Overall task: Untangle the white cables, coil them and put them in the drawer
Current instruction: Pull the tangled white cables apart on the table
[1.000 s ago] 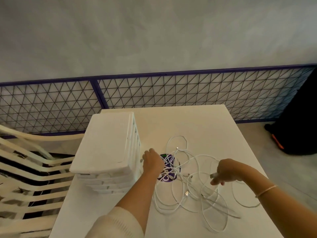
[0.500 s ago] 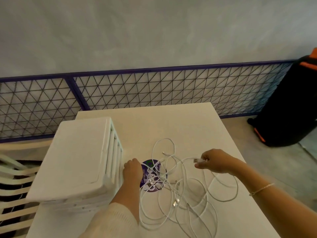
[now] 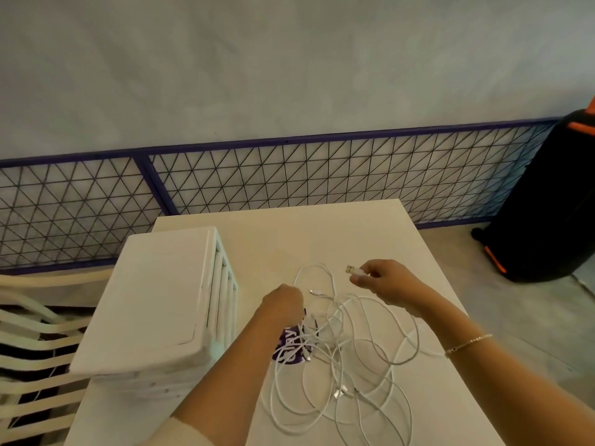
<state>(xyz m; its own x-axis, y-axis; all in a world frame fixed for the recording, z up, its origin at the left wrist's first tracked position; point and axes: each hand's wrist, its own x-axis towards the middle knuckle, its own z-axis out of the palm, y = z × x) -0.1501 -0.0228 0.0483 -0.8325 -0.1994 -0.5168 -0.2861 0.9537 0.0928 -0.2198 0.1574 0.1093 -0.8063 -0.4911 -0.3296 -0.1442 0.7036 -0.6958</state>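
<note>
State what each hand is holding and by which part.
The right hand pinches a white cable by its USB plug. The left hand is curled on the tangled cables; exactly where it grips is hidden.

A white square table (image 3: pixel 322 233) carries everything here. At about nine o'clock on its top stands a white drawer unit (image 3: pixel 161 300), its slatted front facing the middle. From the centre toward five o'clock sprawls a loose tangle of white cables (image 3: pixel 341 365) (several plugs show among the loops), lying partly over a round purple sticker (image 3: pixel 289 346) stuck near the centre.
</note>
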